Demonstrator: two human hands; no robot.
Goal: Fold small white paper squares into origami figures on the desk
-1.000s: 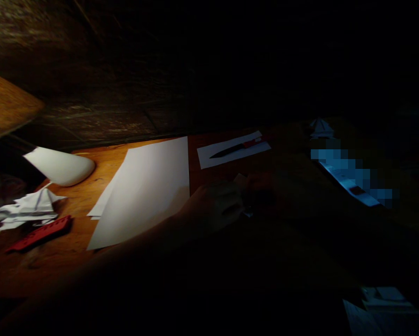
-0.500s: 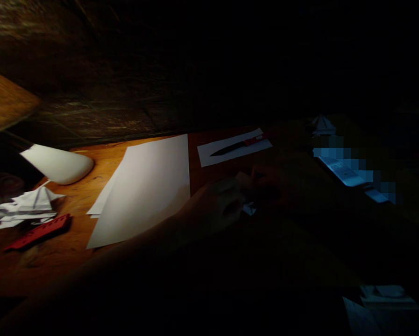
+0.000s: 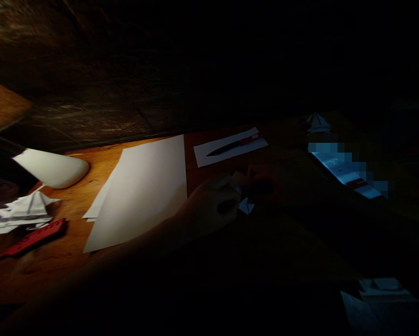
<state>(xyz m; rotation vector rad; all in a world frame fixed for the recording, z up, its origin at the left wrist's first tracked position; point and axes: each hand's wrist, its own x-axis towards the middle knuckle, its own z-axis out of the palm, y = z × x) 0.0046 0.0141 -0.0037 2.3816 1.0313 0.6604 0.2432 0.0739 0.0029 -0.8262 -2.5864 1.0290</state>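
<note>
The scene is very dark, lit only at the left. My left hand (image 3: 209,205) is curled in a pinch at the middle of the wooden table (image 3: 69,261). Its fingers are closed on a small folded piece of white paper (image 3: 242,193). My right hand (image 3: 268,184) meets it from the right, barely visible in shadow, and its fingers also seem to press on that paper. A large white sheet (image 3: 142,191) lies just left of my left hand.
A red-handled knife (image 3: 233,145) rests on a strip of paper (image 3: 230,151) at the back. A white lamp shade (image 3: 51,168), folded paper boats (image 3: 23,210) and a red ruler (image 3: 34,237) sit at the left. A lit phone screen (image 3: 345,170) glows at the right, with another paper boat (image 3: 317,122) behind it.
Both hands have shifted slightly over the small folded paper, whose lower corner now shows more. The view has drifted a little to the right.
</note>
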